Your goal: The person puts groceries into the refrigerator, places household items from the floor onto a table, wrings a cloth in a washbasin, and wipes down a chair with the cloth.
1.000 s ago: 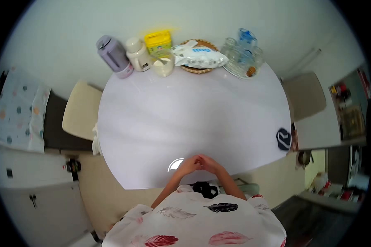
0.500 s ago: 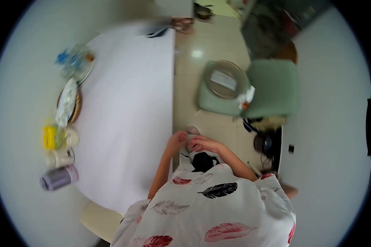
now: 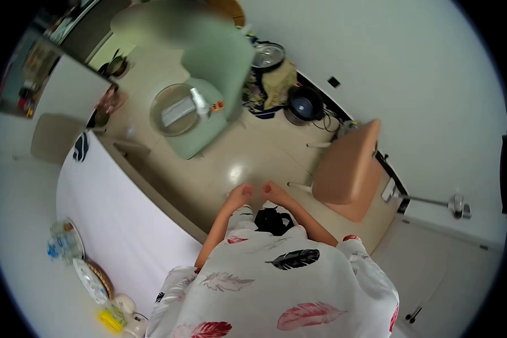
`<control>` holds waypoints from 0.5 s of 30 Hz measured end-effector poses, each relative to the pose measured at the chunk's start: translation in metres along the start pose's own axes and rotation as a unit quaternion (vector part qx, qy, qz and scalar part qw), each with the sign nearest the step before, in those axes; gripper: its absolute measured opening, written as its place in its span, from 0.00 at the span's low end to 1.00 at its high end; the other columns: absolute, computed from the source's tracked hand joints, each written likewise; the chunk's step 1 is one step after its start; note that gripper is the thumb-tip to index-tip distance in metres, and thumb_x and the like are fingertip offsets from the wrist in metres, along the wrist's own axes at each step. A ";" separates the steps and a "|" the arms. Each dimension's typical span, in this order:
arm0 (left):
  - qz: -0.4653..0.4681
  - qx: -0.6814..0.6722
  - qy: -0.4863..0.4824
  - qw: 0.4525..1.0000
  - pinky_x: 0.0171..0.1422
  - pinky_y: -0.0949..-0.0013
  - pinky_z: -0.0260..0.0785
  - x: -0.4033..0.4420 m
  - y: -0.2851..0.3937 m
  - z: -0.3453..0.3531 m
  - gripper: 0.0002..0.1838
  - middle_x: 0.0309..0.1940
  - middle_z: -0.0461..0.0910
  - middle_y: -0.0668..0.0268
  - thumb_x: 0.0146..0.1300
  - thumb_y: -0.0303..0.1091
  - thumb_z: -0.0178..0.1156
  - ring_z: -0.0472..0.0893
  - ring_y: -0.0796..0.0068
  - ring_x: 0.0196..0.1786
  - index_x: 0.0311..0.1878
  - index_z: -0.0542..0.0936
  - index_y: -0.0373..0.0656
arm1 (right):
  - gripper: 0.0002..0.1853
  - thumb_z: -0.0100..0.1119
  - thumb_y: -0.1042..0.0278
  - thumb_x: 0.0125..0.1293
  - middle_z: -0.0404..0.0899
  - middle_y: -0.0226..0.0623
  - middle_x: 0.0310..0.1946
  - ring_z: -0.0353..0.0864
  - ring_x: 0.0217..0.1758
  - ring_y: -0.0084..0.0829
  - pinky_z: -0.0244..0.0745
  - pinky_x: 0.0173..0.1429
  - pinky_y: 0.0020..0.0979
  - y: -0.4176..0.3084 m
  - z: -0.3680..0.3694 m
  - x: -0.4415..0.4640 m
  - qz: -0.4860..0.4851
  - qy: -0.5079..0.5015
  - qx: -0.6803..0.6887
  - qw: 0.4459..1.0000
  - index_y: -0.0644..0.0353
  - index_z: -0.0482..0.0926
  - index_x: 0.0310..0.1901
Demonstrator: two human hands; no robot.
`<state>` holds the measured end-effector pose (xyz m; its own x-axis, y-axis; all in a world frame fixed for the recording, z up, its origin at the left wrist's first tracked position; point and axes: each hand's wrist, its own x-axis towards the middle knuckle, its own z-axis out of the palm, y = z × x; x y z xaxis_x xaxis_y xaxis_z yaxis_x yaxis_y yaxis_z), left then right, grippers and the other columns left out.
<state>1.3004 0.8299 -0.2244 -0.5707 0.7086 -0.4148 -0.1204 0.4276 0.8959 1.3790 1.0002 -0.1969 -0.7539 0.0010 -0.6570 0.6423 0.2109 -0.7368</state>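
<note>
Both hands are in front of my body, above the floor, at the height of the feather-print clothing (image 3: pixel 248 276). My left hand (image 3: pixel 240 194) has its fingers curled in, with nothing visible in it. A short gap to the right, my right hand (image 3: pixel 274 192) is also loosely closed, and no object shows in it. A black item (image 3: pixel 273 221) with a strap lies against the clothing just below the hands. Neither hand touches the white table (image 3: pixel 118 208) on the left.
A green chair (image 3: pixel 222 67) ahead carries a round see-through tray (image 3: pixel 159 121), a white packet and a white bottle (image 3: pixel 198 101). An orange-brown chair (image 3: pixel 346 172) stands right, a black pot (image 3: pixel 303 106) by the wall. A basket (image 3: pixel 100 276) sits at the table's left edge.
My view has swung to the right; the table has shifted left and the orange-brown chair has come into view. My hands have moved apart, and my right fingers have curled in.
</note>
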 end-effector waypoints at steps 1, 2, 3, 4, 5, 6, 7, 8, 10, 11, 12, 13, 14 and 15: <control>0.000 0.007 -0.019 1.000 0.39 0.75 0.67 0.006 0.002 0.010 0.13 0.33 0.75 0.65 0.48 0.22 0.51 0.74 0.77 0.33 0.39 0.75 0.37 | 0.16 0.57 0.61 0.52 0.74 0.34 0.35 0.73 0.37 0.25 0.70 0.40 0.29 0.020 -0.007 -0.002 -0.021 0.057 -0.072 0.996 0.62 0.70 0.39; -0.015 0.009 -0.034 0.999 0.39 0.76 0.67 0.011 0.004 0.020 0.12 0.33 0.75 0.66 0.49 0.22 0.50 0.74 0.78 0.33 0.39 0.74 0.37 | 0.16 0.58 0.61 0.51 0.74 0.35 0.33 0.73 0.36 0.25 0.70 0.39 0.29 0.035 -0.014 -0.010 -0.037 0.112 -0.145 0.982 0.63 0.70 0.37; -0.029 0.013 -0.049 0.998 0.39 0.77 0.67 0.016 0.005 0.030 0.12 0.32 0.75 0.66 0.50 0.21 0.48 0.73 0.79 0.32 0.40 0.74 0.37 | 0.16 0.58 0.61 0.51 0.74 0.35 0.33 0.73 0.36 0.25 0.70 0.39 0.29 0.050 -0.022 -0.017 -0.027 0.125 -0.131 0.983 0.63 0.70 0.37; -0.029 0.021 -0.068 0.997 0.39 0.77 0.67 0.022 0.004 0.041 0.12 0.32 0.75 0.66 0.50 0.21 0.48 0.73 0.79 0.32 0.40 0.74 0.37 | 0.17 0.59 0.61 0.51 0.73 0.35 0.34 0.73 0.36 0.26 0.70 0.39 0.29 0.060 -0.032 -0.022 -0.042 0.154 -0.105 0.982 0.63 0.69 0.38; -0.049 -0.006 -0.086 0.995 0.38 0.77 0.66 0.029 0.003 0.052 0.12 0.32 0.75 0.67 0.51 0.21 0.47 0.73 0.80 0.31 0.40 0.73 0.37 | 0.18 0.59 0.61 0.52 0.73 0.36 0.34 0.73 0.36 0.26 0.70 0.40 0.29 0.068 -0.042 -0.030 -0.058 0.183 -0.081 0.978 0.64 0.69 0.39; -0.066 -0.031 -0.101 0.992 0.37 0.78 0.66 0.040 0.004 0.061 0.12 0.31 0.75 0.67 0.53 0.21 0.46 0.72 0.81 0.31 0.41 0.73 0.36 | 0.18 0.59 0.61 0.52 0.73 0.36 0.34 0.73 0.36 0.26 0.70 0.40 0.29 0.075 -0.050 -0.038 -0.053 0.199 -0.071 0.976 0.64 0.69 0.39; -0.062 -0.020 -0.116 0.991 0.37 0.78 0.66 0.050 0.009 0.070 0.12 0.31 0.75 0.67 0.53 0.21 0.46 0.72 0.81 0.31 0.41 0.73 0.36 | 0.18 0.58 0.61 0.53 0.73 0.36 0.35 0.73 0.36 0.26 0.70 0.40 0.28 0.075 -0.057 -0.047 -0.083 0.208 0.009 0.975 0.64 0.69 0.41; -0.064 -0.009 -0.136 0.989 0.37 0.78 0.66 0.057 0.014 0.080 0.12 0.31 0.75 0.67 0.54 0.21 0.45 0.72 0.81 0.30 0.41 0.72 0.36 | 0.18 0.58 0.61 0.55 0.73 0.36 0.36 0.73 0.37 0.26 0.70 0.40 0.28 0.072 -0.062 -0.058 -0.114 0.215 0.091 0.966 0.63 0.68 0.42; -0.067 0.011 -0.170 0.983 0.36 0.78 0.66 0.068 0.021 0.096 0.12 0.32 0.75 0.67 0.55 0.21 0.44 0.71 0.81 0.29 0.41 0.72 0.36 | 0.18 0.57 0.61 0.56 0.73 0.35 0.36 0.73 0.37 0.25 0.70 0.40 0.27 0.058 -0.080 -0.080 -0.107 0.191 0.169 0.961 0.62 0.68 0.44; -0.067 0.013 -0.178 0.982 0.35 0.77 0.66 0.076 0.026 0.104 0.10 0.30 0.76 0.67 0.55 0.23 0.46 0.72 0.81 0.29 0.40 0.73 0.36 | 0.18 0.56 0.61 0.57 0.73 0.35 0.37 0.73 0.38 0.24 0.70 0.41 0.26 0.052 -0.090 -0.088 -0.105 0.151 0.231 0.955 0.61 0.67 0.45; -0.067 0.014 -0.184 0.981 0.34 0.76 0.67 0.085 0.031 0.111 0.09 0.28 0.76 0.67 0.55 0.25 0.48 0.74 0.81 0.29 0.39 0.74 0.36 | 0.18 0.56 0.61 0.57 0.73 0.35 0.37 0.73 0.38 0.24 0.70 0.41 0.26 0.047 -0.097 -0.093 -0.104 0.162 0.236 0.952 0.61 0.67 0.45; -0.064 0.018 -0.191 0.979 0.34 0.76 0.67 0.094 0.040 0.117 0.09 0.28 0.76 0.67 0.55 0.25 0.48 0.74 0.81 0.29 0.39 0.74 0.36 | 0.17 0.55 0.61 0.58 0.73 0.34 0.38 0.73 0.38 0.23 0.69 0.41 0.25 0.042 -0.103 -0.094 -0.105 0.139 0.278 0.945 0.60 0.67 0.45; -0.036 0.027 -0.211 0.977 0.35 0.76 0.67 0.100 0.049 0.120 0.09 0.28 0.76 0.66 0.55 0.26 0.49 0.74 0.80 0.30 0.39 0.74 0.36 | 0.16 0.54 0.61 0.59 0.73 0.33 0.38 0.73 0.38 0.21 0.69 0.41 0.23 0.040 -0.108 -0.094 -0.105 0.112 0.319 0.935 0.59 0.67 0.46; -0.008 0.035 -0.228 0.973 0.35 0.75 0.67 0.106 0.056 0.120 0.09 0.28 0.76 0.66 0.55 0.27 0.51 0.74 0.80 0.31 0.39 0.74 0.36 | 0.16 0.54 0.61 0.59 0.73 0.33 0.38 0.73 0.38 0.21 0.69 0.41 0.23 0.041 -0.110 -0.091 -0.106 0.114 0.322 0.934 0.59 0.67 0.46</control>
<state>1.3308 0.9969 -0.2370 -0.1470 0.8697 -0.4711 -0.0615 0.4673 0.8819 1.4583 1.1165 -0.1496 -0.8359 0.2495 -0.4890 0.3700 -0.4019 -0.8376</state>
